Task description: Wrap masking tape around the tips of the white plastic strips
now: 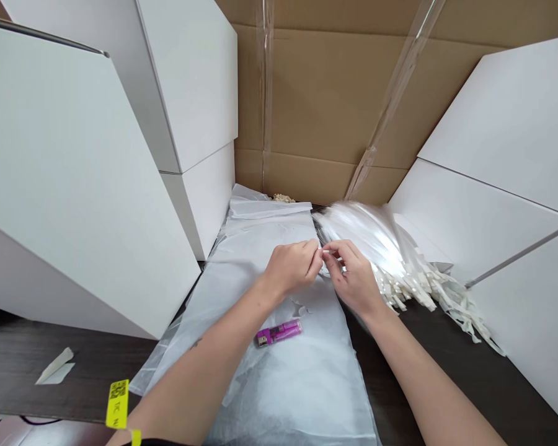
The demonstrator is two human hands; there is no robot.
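My left hand point(294, 265) is closed, its fingers curled in a pinch above the translucent sheeting point(307, 378). Against it, my right hand point(351, 272) pinches with thumb and forefinger. A small white end point(324, 251) shows between the two sets of fingertips; most of it is hidden, so its kind cannot be made out. Below my left wrist, a purple lighter point(279, 332) lies on the sheeting. Right of my right hand is a bundle of shiny clear strands with white ends point(376, 238).
White boxes stand at the left point(65, 161) and at the right point(511, 124). A taped brown cardboard panel point(316, 99) closes off the back. White strips point(465, 310) trail over the dark table point(400, 378). A paper scrap point(56, 368) lies at the left.
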